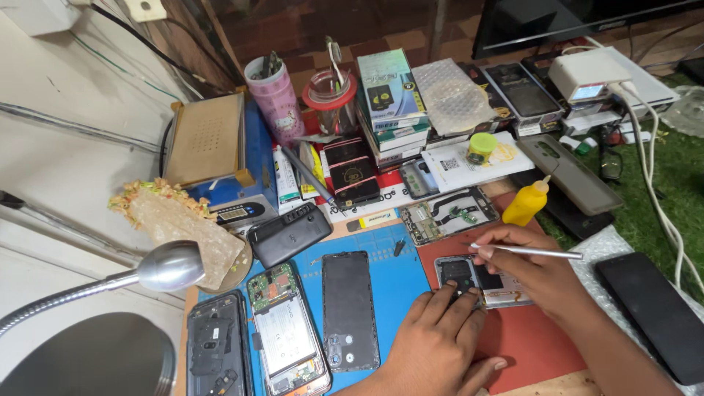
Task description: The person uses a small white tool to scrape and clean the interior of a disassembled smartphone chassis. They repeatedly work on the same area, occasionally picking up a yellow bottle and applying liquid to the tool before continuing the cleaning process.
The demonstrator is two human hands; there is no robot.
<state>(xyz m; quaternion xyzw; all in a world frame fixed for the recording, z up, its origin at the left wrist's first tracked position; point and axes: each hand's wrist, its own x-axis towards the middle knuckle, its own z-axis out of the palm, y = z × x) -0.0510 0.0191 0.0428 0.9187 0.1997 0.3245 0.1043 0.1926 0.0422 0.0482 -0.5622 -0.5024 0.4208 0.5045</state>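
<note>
Hands: left [440, 334] pins opened phone [480, 282], right [532, 268] holds slim metal tool [535, 251].

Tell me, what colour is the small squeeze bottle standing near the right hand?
The squeeze bottle is yellow, nozzle included; the head view shows it clearly.

Both bare forearms enter from the lower right and reach up and to the left. The left hand [440, 345] lies palm down and low, wrist straight, its fingers [455, 297] stretched forward side by side with the tips pressed down, the thumb splayed out to the right near the bottom edge. The right hand [524, 268] sits just beyond it, above and to the right, knuckles up and wrist slightly bent; its fingers curl inward in a pinch, thumb and forefinger tips closed together and pointing left, the forearm running off toward the lower right corner
</note>
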